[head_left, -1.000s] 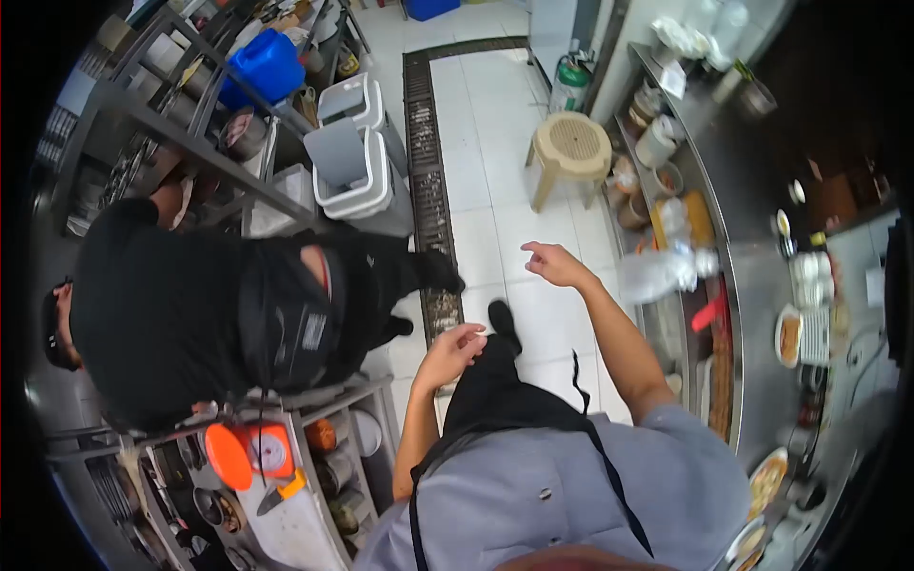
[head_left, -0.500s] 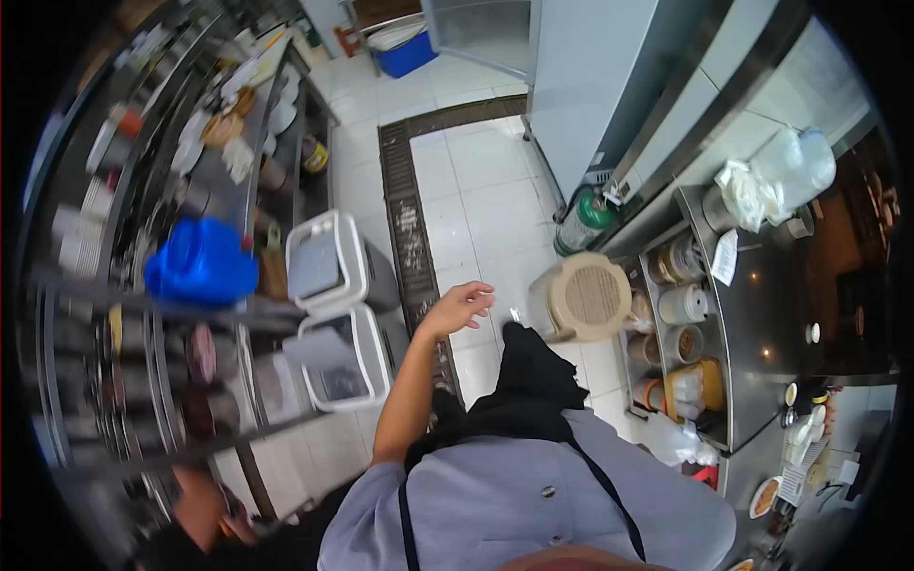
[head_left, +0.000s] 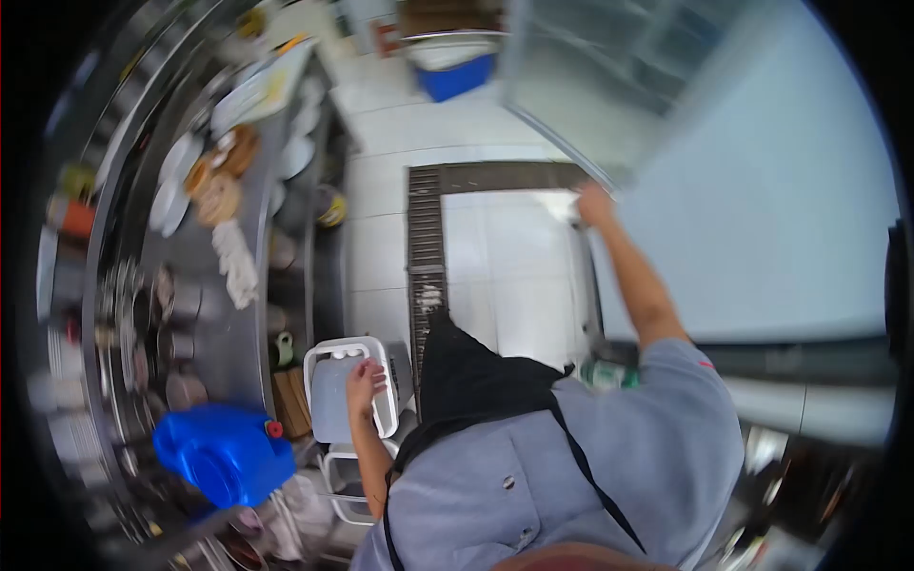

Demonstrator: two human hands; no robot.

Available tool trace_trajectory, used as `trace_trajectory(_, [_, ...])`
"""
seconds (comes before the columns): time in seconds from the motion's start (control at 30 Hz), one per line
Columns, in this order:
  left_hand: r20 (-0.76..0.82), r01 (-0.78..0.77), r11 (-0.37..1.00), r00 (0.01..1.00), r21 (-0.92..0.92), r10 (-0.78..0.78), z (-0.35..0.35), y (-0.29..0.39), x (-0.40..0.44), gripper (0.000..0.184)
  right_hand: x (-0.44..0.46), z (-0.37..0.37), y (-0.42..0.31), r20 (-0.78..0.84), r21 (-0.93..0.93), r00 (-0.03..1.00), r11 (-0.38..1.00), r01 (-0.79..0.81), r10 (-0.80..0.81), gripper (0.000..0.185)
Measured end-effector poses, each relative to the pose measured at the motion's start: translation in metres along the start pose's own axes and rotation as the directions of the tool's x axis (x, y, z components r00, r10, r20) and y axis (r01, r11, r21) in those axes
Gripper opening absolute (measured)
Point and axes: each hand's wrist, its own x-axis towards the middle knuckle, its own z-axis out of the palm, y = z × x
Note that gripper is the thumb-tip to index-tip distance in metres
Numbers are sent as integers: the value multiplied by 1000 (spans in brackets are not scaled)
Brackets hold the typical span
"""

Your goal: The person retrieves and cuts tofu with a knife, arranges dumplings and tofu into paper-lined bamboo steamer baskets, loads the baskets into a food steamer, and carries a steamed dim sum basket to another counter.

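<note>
Right hand (head_left: 596, 205) being nearer, sitting at glass door's (head_left: 595, 81) near corner, by fridge (head_left: 762, 219); looking curled, grip too blurry to tell. Door's long bottom edge slanting ahead-left. Left hand (head_left: 366, 385) hanging half open over bin (head_left: 328, 400), holding nothing.

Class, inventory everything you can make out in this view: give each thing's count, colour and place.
Jug: one, blue, lower left
Bins: two, grey with white rims, lower left of centre
Counter: one, grey, left
Cloth: one, white, on the counter
Kitchenware: count unclear, mixed colours, blurred, far left
Floor drain: one, dark, centre
Container: one, blue, top centre
Door panel: one, see-through, upper right
Apron: one, black, lower centre
Left hand: one, bare, over the nearer-top bin
Right hand: one, bare, at the door panel's lower edge
</note>
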Motion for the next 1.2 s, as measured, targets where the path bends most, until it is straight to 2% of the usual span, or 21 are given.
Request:
trace_trajectory(0.03, [-74, -50, 998, 996, -36, 47, -10, 12, 14, 33, -2, -107, -17, -401, -135, 916, 988, -69, 9, 43])
trace_trajectory(0.07, [-160, -84, 995, 984, -56, 74, -21, 29, 21, 32, 92, -114, 32, -698, -440, 661, 893, -91, -276, 48])
trace_trajectory(0.1, [-225, -139, 982, 969, -128, 107, -26, 56, 25, 27, 77, -205, 12, -661, -314, 737, 945, -96, -145, 54])
trace_trajectory(0.13, [-278, -203, 966, 948, -159, 153, -32, 74, 45, 26, 136, -217, 49, -726, -408, 661, 892, -194, -189, 59])
trace_trajectory(0.17, [-304, -261, 947, 932, -186, 197, -35, 91, 67, 25, 133, -265, 26, -678, -518, 734, 732, -443, -37, 66])
trace_trajectory(0.23, [-392, -289, 933, 901, -215, 189, -34, 151, 104, 22, 173, -276, 61, -741, -484, 665, 763, -429, -96, 75])
trace_trajectory(0.37, [-540, -387, 888, 816, -249, 205, -40, 280, 166, 27, 191, -263, 57, -696, -514, 718, 684, -517, 19, 84])
trace_trajectory(0.5, [-623, -411, 910, 698, 55, 353, -74, 379, 232, 26, 240, -264, 38, -583, -489, 690, 494, -719, 428, 71])
trace_trajectory(0.53, [-655, -485, 857, 592, 176, 470, -88, 392, 259, 27, 263, -265, 31, -578, -495, 705, 510, -703, 411, 71])
trace_trajectory(0.6, [-680, -502, 780, 423, 374, 599, -107, 429, 300, 27, 313, -268, 22, -440, -433, 642, 478, -764, 628, 60])
trace_trajectory(0.67, [-713, -407, 782, 344, 472, 610, -116, 475, 333, 29, 395, -223, 21, -557, -363, 758, 721, -590, 340, 59])
trace_trajectory(0.7, [-732, -363, 789, 314, 496, 604, -121, 489, 354, 30, 413, -248, -63, -341, -410, 891, 805, -428, 300, 57])
trace_trajectory(0.73, [-756, -346, 804, 298, 483, 582, -125, 500, 377, 30, 461, -232, -98, -188, -340, 982, 937, -82, 18, 57])
trace_trajectory(0.77, [-749, -245, 788, 250, 565, 614, -127, 507, 395, 34, 497, -210, -160, -312, -231, 918, 957, 178, -246, 55])
trace_trajectory(0.8, [-734, -128, 763, 210, 634, 645, -128, 511, 407, 38, 496, -232, -261, -267, 69, 892, 916, 394, -364, 56])
trace_trajectory(0.87, [-725, 7, 732, 139, 681, 674, -121, 528, 419, 41, 516, -244, -404, -262, 90, 645, 648, 757, -717, 57])
trace_trajectory(0.93, [-701, 138, 688, 99, 712, 706, -119, 544, 434, 44, 495, -294, -542, -340, 255, 434, 362, 897, -834, 52])
trace_trajectory(1.0, [-758, 222, 727, 269, 650, 595, -123, 550, 450, 50, 472, -337, -649, -406, 300, 151, 24, 954, -901, 45])
trace_trajectory(1.07, [-755, 197, 735, 290, 648, 588, -128, 548, 460, 46, 452, -364, -731, -446, 239, -177, -307, 921, -877, 47])
trace_trajectory(1.17, [-774, 74, 798, 313, 598, 550, -131, 546, 453, 42, 411, -397, -816, -335, 239, -471, -557, 795, -816, 51])
trace_trajectory(1.2, [-829, -139, 928, 419, 344, 370, -130, 549, 437, 39, 398, -402, -835, -356, 215, -585, -674, 707, -728, 52])
